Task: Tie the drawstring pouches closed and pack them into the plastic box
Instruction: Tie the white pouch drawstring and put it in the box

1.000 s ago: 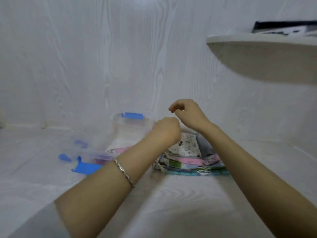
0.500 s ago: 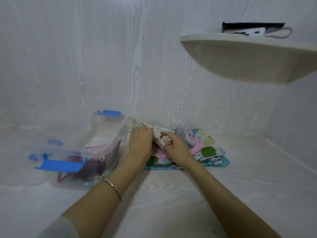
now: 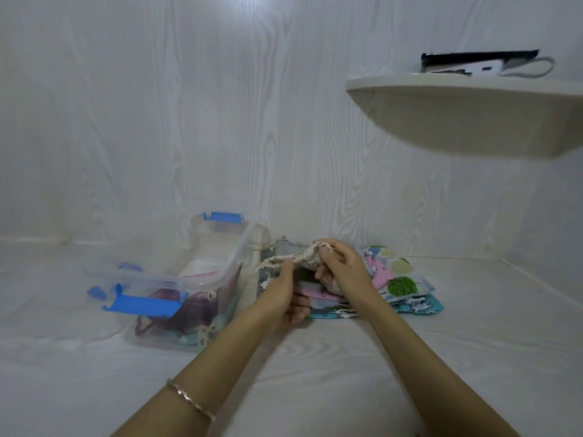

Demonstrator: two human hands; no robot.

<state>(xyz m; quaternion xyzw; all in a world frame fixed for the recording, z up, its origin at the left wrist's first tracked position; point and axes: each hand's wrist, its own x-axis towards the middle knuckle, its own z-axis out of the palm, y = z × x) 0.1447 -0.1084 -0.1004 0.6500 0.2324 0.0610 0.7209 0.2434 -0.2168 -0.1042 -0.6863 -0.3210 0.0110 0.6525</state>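
On white woodgrain floor (image 3: 315, 373), left hand (image 3: 280, 293) and right hand (image 3: 342, 266) pinching pouch (image 3: 291, 258), plastic box (image 3: 202, 275) beside.

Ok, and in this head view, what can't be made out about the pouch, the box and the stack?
- Pouch: knot state, covered by right hand and left hand.
- Plastic box: pouch count, blurred through its wall.
- Pouch stack: near-left part, hidden behind both hands.
- Dark item on shelf: too small to identify.

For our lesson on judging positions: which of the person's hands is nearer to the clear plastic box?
Left. The left hand sits just right of the plastic box, close to its near wall, gripping the pouch. The right hand is farther right, over the stack of pouches.
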